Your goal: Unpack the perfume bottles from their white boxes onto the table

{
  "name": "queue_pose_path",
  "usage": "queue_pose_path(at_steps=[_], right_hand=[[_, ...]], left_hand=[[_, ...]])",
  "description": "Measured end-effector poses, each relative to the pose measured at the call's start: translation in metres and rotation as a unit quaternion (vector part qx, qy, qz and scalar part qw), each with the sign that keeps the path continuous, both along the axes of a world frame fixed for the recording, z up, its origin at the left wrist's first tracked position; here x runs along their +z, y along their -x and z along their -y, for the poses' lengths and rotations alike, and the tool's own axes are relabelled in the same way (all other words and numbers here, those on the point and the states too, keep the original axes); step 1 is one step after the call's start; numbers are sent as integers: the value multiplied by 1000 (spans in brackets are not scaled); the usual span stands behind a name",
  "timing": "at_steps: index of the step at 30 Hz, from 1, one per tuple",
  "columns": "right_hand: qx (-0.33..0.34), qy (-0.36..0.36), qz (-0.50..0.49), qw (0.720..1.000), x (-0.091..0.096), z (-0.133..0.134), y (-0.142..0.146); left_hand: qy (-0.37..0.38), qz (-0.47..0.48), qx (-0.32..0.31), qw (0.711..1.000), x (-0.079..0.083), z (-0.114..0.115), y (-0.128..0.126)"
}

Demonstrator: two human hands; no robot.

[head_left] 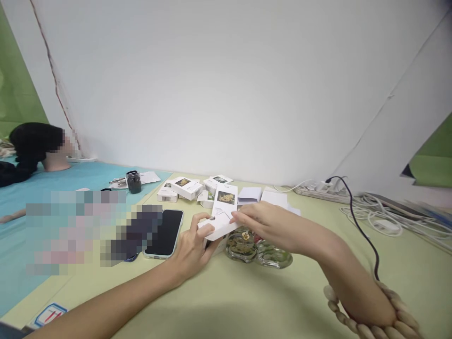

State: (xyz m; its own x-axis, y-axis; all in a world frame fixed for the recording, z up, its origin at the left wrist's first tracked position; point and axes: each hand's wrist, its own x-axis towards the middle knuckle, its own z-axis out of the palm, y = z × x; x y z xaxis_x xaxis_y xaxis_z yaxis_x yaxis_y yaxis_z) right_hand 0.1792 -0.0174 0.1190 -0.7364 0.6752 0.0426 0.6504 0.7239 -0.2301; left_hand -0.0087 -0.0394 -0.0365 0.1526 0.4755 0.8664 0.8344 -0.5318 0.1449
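Observation:
My left hand [194, 242] is wrapped around a small white cardboard box [226, 197] with a picture of yellow flowers on its face. It grips the near end, where a white flap [219, 227] sticks out. From the right, my right hand [261, 219] reaches over, its fingertips pinched at the flap's edge. Below that hand lie clear rounded containers, one with brownish-yellow contents [242, 246] and another with green contents [275, 254]. Something red shows between them, partly covered. The inside of the box is hidden from me.
Several similar white boxes [187, 187] are piled behind. White papers or opened cartons [275, 197] lie right of them. Left are a phone [165, 233] and a dark jar [133, 182]. A power strip [314, 189] and tangled cables [374, 221] occupy the right side. A mannequin head [38, 146] stands far left.

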Motion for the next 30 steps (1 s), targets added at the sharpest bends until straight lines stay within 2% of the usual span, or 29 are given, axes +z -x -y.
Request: queue_pose_path(at_steps=[3,6,12,22,30], right_hand=[[-15,1,19,1000,-2,-3,4],[-14,-29,16,999,-1,-3,5],[75,-23,-20,997,-6,-5,1],[105,-19,-32,994,-13,-6,10],[93,-28,-31,995,-14,-5,14]], left_hand=[[0,-18,22,1000,2,3,0],[-16,-53,20,998,4,6,0],[-21,-110,-6,994,9,12,0],[-42,-74,-50,995,5,9,2],[-34,-32,-83,995,2,3,2]])
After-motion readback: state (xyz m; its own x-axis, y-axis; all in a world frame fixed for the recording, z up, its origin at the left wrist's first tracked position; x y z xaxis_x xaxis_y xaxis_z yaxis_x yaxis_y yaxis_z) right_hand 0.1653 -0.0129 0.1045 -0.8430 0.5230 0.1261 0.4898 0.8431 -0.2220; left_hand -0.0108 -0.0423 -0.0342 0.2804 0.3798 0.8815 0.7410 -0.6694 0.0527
